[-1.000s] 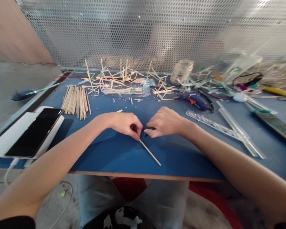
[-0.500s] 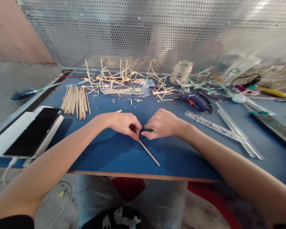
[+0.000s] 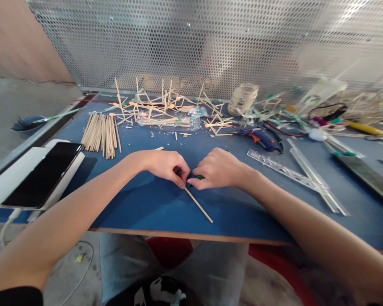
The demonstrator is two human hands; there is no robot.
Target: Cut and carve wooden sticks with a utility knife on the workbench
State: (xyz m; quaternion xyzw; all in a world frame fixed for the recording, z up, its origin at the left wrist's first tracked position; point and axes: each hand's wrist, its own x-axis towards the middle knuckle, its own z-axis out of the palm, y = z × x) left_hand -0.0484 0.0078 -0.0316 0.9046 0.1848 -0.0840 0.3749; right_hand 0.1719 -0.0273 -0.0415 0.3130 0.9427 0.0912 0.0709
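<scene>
My left hand (image 3: 167,166) pinches a thin wooden stick (image 3: 199,206) at the middle of the blue table. The stick slants from those fingertips down toward the front edge. My right hand (image 3: 218,168) is closed around a slim green tool (image 3: 199,177) with a dark tip, mostly hidden by the fingers. That tip is close to the stick, just beside my left fingertips; whether it touches cannot be made out. A short pale stick end (image 3: 159,148) shows behind my left wrist.
A stick pile (image 3: 102,135) and a phone (image 3: 44,174) lie left. Behind are glued stick frames (image 3: 166,106) and a jar (image 3: 242,98). A glue gun (image 3: 262,138), a clear ruler (image 3: 282,170) and clear strips (image 3: 317,178) lie right. Perforated metal (image 3: 185,42) borders the back.
My right hand has shifted slightly left and down, bringing the dark tip closer to the stick. My left hand keeps its pinch. The view has moved slightly.
</scene>
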